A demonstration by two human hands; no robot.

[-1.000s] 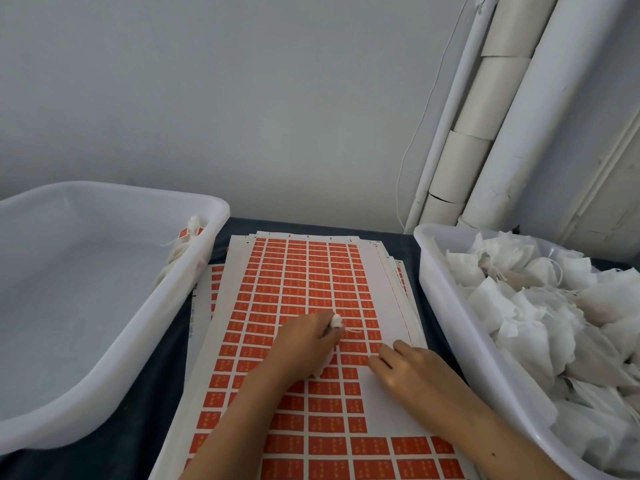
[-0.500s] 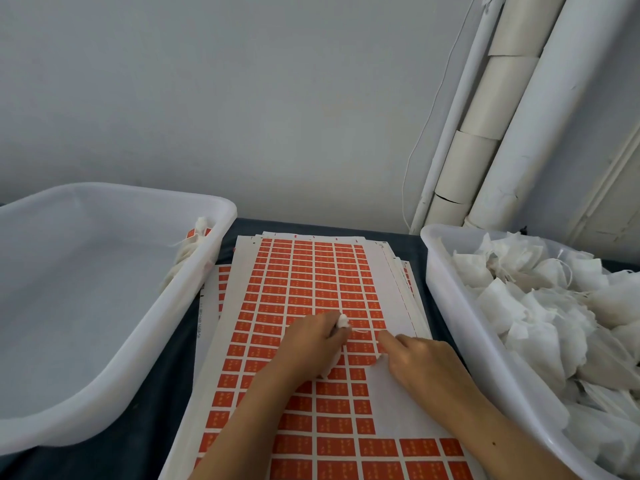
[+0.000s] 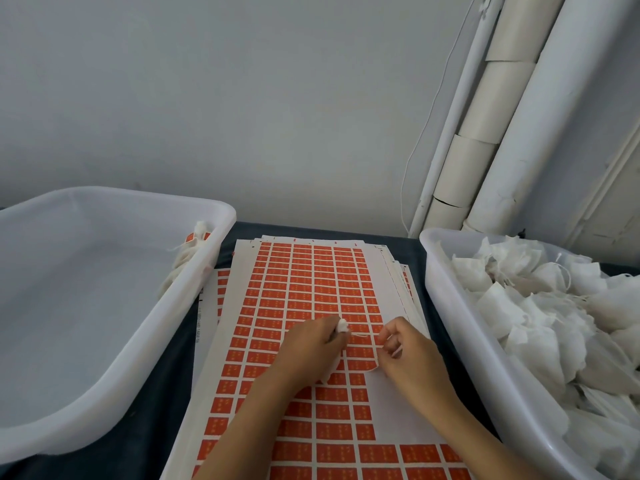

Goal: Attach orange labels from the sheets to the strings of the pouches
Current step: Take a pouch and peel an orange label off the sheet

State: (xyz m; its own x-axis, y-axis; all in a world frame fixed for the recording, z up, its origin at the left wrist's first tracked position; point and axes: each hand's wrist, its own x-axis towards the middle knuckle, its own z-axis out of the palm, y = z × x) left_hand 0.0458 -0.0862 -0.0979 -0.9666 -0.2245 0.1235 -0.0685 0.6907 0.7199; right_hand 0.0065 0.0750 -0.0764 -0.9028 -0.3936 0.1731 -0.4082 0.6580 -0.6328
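White bins (image 3: 104,341) flanking label sheets (image 3: 304,282)

White pipes (image 3: 540,109) and a thin white cord (image 3: 420,140) run down the grey wall (image 3: 242,98) behind a dark tabletop (image 3: 149,403).

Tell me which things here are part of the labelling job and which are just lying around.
Job: left hand gripping a pouch; right hand pinching its string; label sheets; bin of pouches; left bin.
Lying about: wall pipes; thin cable.
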